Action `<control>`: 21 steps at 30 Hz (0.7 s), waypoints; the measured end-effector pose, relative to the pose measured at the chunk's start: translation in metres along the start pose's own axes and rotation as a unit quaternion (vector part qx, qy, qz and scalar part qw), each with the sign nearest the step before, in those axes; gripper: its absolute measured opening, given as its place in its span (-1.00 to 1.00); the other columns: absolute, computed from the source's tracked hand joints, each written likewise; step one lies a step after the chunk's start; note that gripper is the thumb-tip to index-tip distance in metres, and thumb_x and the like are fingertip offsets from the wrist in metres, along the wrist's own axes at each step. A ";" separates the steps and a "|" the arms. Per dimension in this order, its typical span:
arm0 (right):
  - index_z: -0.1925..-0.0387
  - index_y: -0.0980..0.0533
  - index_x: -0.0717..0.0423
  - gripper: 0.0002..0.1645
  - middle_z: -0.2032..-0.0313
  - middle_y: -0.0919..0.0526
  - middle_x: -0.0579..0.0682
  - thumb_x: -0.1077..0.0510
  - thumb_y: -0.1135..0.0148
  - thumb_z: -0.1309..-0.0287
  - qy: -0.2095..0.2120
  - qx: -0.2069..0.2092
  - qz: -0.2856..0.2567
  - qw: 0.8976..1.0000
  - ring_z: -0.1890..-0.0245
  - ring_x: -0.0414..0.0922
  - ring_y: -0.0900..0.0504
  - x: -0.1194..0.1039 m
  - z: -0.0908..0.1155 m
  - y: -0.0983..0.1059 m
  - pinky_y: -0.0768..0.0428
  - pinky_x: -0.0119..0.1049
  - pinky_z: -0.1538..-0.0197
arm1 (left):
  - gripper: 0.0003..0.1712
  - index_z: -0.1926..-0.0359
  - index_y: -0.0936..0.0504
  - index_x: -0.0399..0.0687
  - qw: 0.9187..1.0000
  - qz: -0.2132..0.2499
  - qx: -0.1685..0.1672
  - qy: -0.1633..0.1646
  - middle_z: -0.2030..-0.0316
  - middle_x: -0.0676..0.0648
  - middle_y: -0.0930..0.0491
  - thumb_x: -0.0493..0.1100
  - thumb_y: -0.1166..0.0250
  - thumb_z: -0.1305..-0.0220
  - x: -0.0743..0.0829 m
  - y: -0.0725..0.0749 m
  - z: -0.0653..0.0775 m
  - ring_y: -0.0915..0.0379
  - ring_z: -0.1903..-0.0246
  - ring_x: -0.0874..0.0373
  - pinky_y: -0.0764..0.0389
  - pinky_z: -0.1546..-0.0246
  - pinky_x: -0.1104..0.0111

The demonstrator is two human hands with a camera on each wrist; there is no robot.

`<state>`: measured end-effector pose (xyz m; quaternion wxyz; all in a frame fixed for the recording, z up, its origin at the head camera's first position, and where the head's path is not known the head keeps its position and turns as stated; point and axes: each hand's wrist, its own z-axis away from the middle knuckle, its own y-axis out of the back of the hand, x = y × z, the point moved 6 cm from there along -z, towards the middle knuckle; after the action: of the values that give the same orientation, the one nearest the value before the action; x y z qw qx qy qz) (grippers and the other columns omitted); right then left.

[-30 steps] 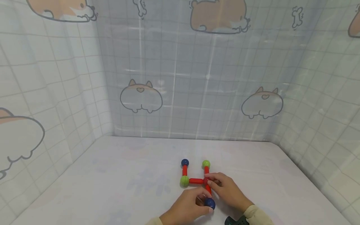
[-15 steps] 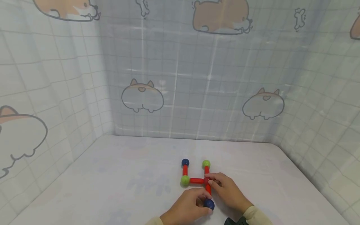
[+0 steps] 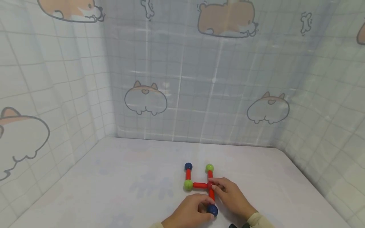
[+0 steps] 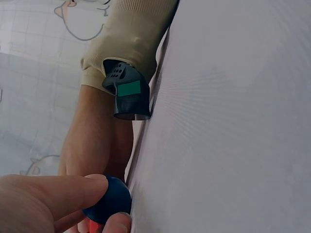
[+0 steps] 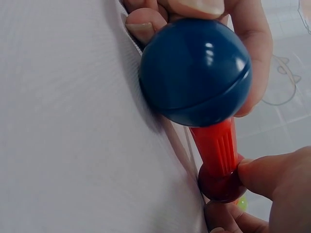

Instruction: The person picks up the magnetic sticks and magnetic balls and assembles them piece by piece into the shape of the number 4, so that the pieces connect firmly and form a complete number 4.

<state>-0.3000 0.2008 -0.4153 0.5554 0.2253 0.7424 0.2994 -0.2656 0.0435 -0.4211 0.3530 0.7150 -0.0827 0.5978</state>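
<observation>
A figure of red rods and coloured balls lies flat on the table, shaped like a 4. My left hand [image 3: 191, 210] pinches the near blue ball [image 5: 194, 73] between thumb and fingers. From that ball a ribbed red rod [image 5: 216, 145] runs to a dark red ball [image 5: 221, 187], which my right hand [image 3: 232, 196] pinches. Another red rod [image 3: 200, 185] leads left from the dark red ball to a green ball [image 3: 188, 184], and a rod beyond that one ends in a far blue ball [image 3: 188, 166]. A second green ball [image 3: 209, 167] tops the far right rod.
The figure and both hands are on a pale, faintly patterned table [image 3: 114, 177]. Behind it and on both sides hang grid-patterned curtains [image 3: 194, 85] with cartoon dogs. A dark device [image 4: 129, 92] is strapped at the right wrist, by the beige sleeve [image 4: 136, 34].
Both hands keep their pinch on the same two balls, and the figure holds its shape. The whole scene sits slightly lower and farther right in the head view.
</observation>
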 end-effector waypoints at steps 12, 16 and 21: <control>-0.10 -0.58 -0.12 -0.62 0.22 -0.58 -0.24 -0.08 -0.22 -0.29 -0.008 -0.001 0.005 1.000 0.22 -0.24 -0.55 0.000 0.000 -0.001 -0.60 -0.23 0.05 | -0.72 0.10 -0.71 0.12 1.000 0.007 0.003 0.023 0.37 0.18 -0.56 -0.21 -0.43 -0.12 -0.007 0.000 0.003 -0.47 0.47 0.22 -0.56 0.33 0.47; -0.10 -0.57 -0.11 -0.60 0.20 -0.59 -0.21 -0.08 -0.25 -0.26 -0.029 0.001 0.006 1.000 0.22 -0.23 -0.56 0.003 0.000 -0.002 -0.61 -0.17 0.05 | -0.71 0.09 -0.71 0.16 0.999 0.005 0.003 0.031 0.40 0.15 -0.54 -0.17 -0.43 -0.12 -0.008 0.000 0.004 -0.47 0.47 0.20 -0.56 0.34 0.46; -0.09 -0.57 -0.09 -0.59 0.19 -0.61 -0.19 -0.09 -0.26 -0.24 -0.036 0.008 0.001 0.999 0.22 -0.22 -0.57 0.003 -0.001 -0.002 -0.61 -0.15 0.05 | -0.71 0.08 -0.71 0.16 1.000 -0.005 0.002 0.028 0.41 0.14 -0.53 -0.16 -0.42 -0.12 -0.007 0.002 0.004 -0.47 0.47 0.22 -0.55 0.34 0.47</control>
<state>-0.3014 0.2008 -0.4184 0.5800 0.2411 0.7240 0.2851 -0.2660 0.0373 -0.4267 0.3564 0.6989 -0.0676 0.6164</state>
